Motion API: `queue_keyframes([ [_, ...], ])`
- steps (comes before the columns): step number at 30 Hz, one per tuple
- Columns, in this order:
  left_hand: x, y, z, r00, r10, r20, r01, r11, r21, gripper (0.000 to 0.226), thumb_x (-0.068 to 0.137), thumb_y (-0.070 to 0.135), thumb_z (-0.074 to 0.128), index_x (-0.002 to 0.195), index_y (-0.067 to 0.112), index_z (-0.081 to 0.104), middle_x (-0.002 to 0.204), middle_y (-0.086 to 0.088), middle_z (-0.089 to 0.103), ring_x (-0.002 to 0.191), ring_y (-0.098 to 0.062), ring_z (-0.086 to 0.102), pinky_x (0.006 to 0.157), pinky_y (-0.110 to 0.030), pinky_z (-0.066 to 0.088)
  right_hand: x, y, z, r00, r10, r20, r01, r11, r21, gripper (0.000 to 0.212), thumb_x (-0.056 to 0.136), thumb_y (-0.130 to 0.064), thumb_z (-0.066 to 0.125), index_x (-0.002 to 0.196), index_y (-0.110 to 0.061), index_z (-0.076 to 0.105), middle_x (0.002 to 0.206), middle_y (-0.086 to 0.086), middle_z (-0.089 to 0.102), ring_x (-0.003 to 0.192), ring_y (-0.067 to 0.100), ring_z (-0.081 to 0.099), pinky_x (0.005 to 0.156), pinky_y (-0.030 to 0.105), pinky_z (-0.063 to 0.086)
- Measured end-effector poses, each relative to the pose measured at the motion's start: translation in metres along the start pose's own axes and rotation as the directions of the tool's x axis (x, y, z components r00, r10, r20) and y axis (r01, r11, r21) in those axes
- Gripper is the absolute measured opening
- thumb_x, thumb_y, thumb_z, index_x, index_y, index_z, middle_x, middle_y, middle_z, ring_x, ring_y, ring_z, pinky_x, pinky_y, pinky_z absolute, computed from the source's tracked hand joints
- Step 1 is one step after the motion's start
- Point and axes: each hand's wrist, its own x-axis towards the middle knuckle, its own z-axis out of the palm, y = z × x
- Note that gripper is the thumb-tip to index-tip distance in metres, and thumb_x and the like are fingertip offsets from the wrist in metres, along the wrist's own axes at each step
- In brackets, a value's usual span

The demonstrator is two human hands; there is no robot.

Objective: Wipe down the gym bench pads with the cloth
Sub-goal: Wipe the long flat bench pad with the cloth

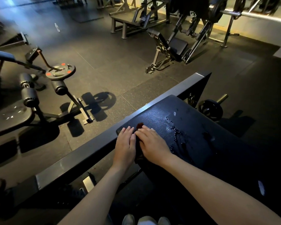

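A black padded bench pad (193,127) runs from the middle of the view to the lower right, with wet drops and streaks across its middle. A dark cloth (139,125) lies on the pad's near-left corner, mostly covered by my hands; a small reddish-brown bit of it shows past my fingertips. My left hand (125,146) lies flat with straight fingers at the pad's left edge. My right hand (152,144) lies flat next to it, pressing on the cloth.
A steel frame bar (88,150) runs along the pad's left side. A leg machine with roller pads and a weight plate (60,72) stands at left. Another bench (167,44) and racks stand behind. A plate-loaded sleeve (211,109) sits right of the pad. Shoes (146,220) at bottom.
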Motion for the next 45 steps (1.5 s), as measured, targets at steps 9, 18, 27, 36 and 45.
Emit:
queue_keyframes([
  [9,0.008,0.0,0.019,0.999,0.045,0.01,-0.046,0.98,0.192,0.06,0.1,0.047,0.021,0.145,0.023,0.053,0.156,0.006,0.043,0.148,-0.01,0.028,0.124,-0.035,0.012,0.003,-0.005,-0.008,0.96,0.242,-0.142,-0.242,0.97,0.017,0.039,0.097,-0.022,0.052,0.134,-0.009,0.057,0.141,0.011,0.054,0.142,0.031,0.037,0.121,0.042,0.023],
  [18,0.024,0.008,0.012,0.988,0.006,0.154,-0.063,0.927,0.369,0.049,0.106,0.049,0.021,0.15,0.041,0.042,0.162,0.021,0.027,0.14,-0.011,0.019,0.115,-0.038,0.004,0.011,0.038,-0.035,0.873,0.444,-0.204,-0.453,0.892,0.004,0.038,0.103,-0.02,0.045,0.14,-0.014,0.051,0.146,0.006,0.048,0.145,0.026,0.029,0.12,0.04,0.023],
  [27,0.03,0.02,0.009,0.98,0.061,0.189,-0.135,0.901,0.412,0.059,0.1,0.054,0.012,0.149,0.042,0.042,0.161,0.015,0.032,0.137,-0.017,0.025,0.111,-0.04,0.014,-0.005,0.008,-0.015,0.95,0.284,-0.127,-0.286,0.958,0.006,0.042,0.103,-0.022,0.046,0.144,-0.011,0.049,0.149,0.01,0.046,0.145,0.027,0.032,0.121,0.044,0.025],
  [36,0.043,0.022,0.014,0.954,0.125,0.274,-0.235,0.876,0.42,0.049,0.106,0.05,0.017,0.148,0.045,0.04,0.161,0.016,0.031,0.135,-0.018,0.03,0.109,-0.039,0.017,0.012,0.002,-0.018,0.824,0.523,-0.218,-0.523,0.85,0.065,0.042,0.101,-0.025,0.046,0.142,-0.016,0.05,0.151,0.004,0.043,0.146,0.02,0.027,0.12,0.035,0.022],
  [45,0.058,0.025,0.012,0.932,0.115,0.345,-0.226,0.926,0.302,0.044,0.106,0.051,0.027,0.144,0.044,0.048,0.159,0.016,0.034,0.135,-0.019,0.028,0.113,-0.045,0.015,0.015,0.024,-0.034,0.667,0.683,-0.297,-0.701,0.71,0.059,0.044,0.102,-0.019,0.046,0.146,-0.012,0.045,0.154,0.008,0.039,0.149,0.024,0.022,0.122,0.035,0.018],
])
